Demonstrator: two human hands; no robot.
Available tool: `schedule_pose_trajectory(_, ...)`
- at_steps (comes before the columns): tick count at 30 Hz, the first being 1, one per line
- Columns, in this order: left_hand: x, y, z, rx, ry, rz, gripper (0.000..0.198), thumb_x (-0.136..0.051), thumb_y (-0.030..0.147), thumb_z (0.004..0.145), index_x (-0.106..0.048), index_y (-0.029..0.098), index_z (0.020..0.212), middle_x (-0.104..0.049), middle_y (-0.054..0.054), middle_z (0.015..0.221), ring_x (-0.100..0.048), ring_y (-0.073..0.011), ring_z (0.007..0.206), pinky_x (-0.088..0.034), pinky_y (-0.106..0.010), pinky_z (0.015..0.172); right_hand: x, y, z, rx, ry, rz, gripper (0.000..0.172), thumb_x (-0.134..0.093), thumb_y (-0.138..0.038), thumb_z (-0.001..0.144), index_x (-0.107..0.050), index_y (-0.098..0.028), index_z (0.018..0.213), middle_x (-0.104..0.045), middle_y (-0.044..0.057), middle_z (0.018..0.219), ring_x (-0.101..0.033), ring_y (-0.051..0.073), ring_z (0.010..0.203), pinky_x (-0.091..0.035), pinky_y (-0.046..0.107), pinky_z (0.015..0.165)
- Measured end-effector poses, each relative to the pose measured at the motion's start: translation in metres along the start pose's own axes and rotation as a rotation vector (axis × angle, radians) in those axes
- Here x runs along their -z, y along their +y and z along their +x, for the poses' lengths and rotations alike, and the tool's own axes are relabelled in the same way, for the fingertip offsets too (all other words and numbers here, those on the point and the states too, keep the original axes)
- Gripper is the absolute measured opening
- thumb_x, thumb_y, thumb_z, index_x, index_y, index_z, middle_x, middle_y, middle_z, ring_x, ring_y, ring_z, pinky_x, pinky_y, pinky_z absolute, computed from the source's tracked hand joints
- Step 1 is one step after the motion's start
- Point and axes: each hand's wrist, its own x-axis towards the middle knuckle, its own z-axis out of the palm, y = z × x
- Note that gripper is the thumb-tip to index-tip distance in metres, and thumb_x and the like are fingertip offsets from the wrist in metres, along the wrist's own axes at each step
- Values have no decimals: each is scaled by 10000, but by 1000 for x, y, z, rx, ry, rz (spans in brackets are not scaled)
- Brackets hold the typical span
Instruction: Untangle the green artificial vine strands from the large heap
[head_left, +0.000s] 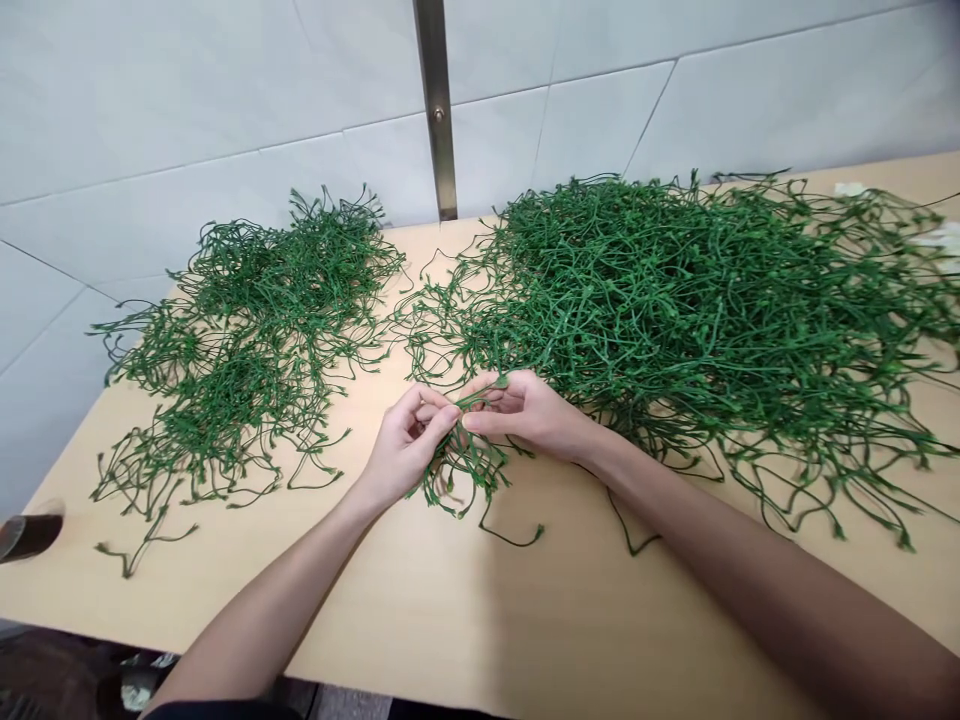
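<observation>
A small bunch of green plastic stems (465, 470) hangs between my two hands over the middle of the wooden table (420, 610). My left hand (409, 440) pinches the bunch from the left, fingers closed on it. My right hand (525, 410) meets it fingertip to fingertip and also grips the stems. A big tangled heap of the same green stems (697, 320) lies just behind and to the right of my right hand. A smaller heap of stems (247, 340) lies to the left of my left hand.
The table stands against a white tiled wall (187, 120) with a vertical metal strip (436, 110). A dark object (30, 535) sits at the table's left edge. Pale scraps (941, 235) lie at the far right.
</observation>
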Motion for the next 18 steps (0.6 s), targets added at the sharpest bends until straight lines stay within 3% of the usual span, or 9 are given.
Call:
schedule_pose_trajectory(5,1,1,-1,2,-13,18,409,-690,541,785,-521,169,771,-528,57,526,-406,-68,480,-300,-204,491,-2,-1,-1,0,101,-60,312,-831,-203,601,-606,-149,810,-633,-45,663,-592,94,624,-461,241,627)
schedule_pose_trajectory(12,1,3,-1,1,-11,23,405,-694,537,782,-525,169,777,-543,53,536,-416,-68,488,-316,-203,502,-1,2,1,-29,59,105,320,-813,-187,587,-581,-171,807,-691,-20,701,-643,131,662,-487,272,662)
schedule_pose_trajectory(18,-1,6,0,2,21,18,445,-710,575,744,-503,181,747,-490,74,503,-382,-66,473,-296,-205,490,4,0,3,39,52,205,46,-630,-199,619,-637,-154,612,-640,26,635,-540,124,602,-450,268,624)
